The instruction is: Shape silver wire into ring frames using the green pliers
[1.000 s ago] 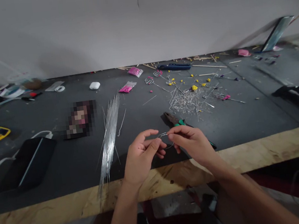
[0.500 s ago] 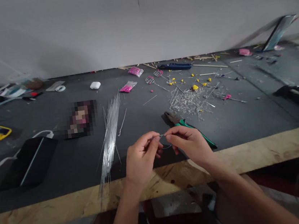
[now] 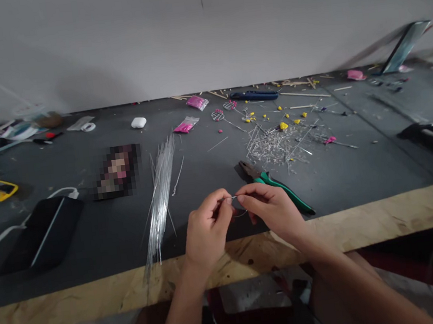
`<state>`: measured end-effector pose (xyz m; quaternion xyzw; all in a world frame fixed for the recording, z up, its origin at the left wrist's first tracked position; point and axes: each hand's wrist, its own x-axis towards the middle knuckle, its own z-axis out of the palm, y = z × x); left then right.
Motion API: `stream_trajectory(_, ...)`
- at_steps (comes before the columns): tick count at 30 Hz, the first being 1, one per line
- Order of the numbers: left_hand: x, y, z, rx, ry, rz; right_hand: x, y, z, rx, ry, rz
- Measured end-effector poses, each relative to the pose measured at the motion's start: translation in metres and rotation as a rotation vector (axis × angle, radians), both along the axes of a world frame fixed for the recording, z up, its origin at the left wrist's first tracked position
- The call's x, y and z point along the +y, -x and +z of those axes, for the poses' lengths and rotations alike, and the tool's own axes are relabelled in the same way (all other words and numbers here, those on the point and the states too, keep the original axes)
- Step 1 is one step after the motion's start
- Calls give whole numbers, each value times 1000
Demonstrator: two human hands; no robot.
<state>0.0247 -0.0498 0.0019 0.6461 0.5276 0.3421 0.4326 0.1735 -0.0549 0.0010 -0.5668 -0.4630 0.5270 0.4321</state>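
My left hand (image 3: pixel 208 230) and my right hand (image 3: pixel 273 211) meet just above the table's front edge. Both pinch a thin bent piece of silver wire (image 3: pixel 237 205) between thumb and fingers, the fingertips almost touching. The wire curves in a small loop below the fingertips. Green-handled pliers (image 3: pixel 278 187) lie on the dark mat right behind my right hand. A long bundle of straight silver wires (image 3: pixel 161 196) lies to the left of my left hand, reaching to the wooden edge.
A heap of cut wire bits with yellow beads (image 3: pixel 277 143) lies behind the pliers. Pink bead bags (image 3: pixel 186 127), a white earbud case (image 3: pixel 138 122), blue pliers (image 3: pixel 253 96), a black phone on a cable (image 3: pixel 41 233) and a yellow tool (image 3: pixel 1 189) lie around.
My left fingers have closed from a loose curl into a pinch on the wire, and both hands have drifted slightly to the right and together.
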Motion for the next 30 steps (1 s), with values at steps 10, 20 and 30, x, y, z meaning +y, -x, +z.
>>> stream_trajectory(10,4,6,5,34,51,-110,1,-5,-1,-94,-92,63)
stream_trajectory(20,17,40,-17,402,-58,-228,3,-31,-6,-21,-51,-139)
stream_trajectory(30,44,47,2,497,30,-559,-1,-38,-5,14,-51,-131)
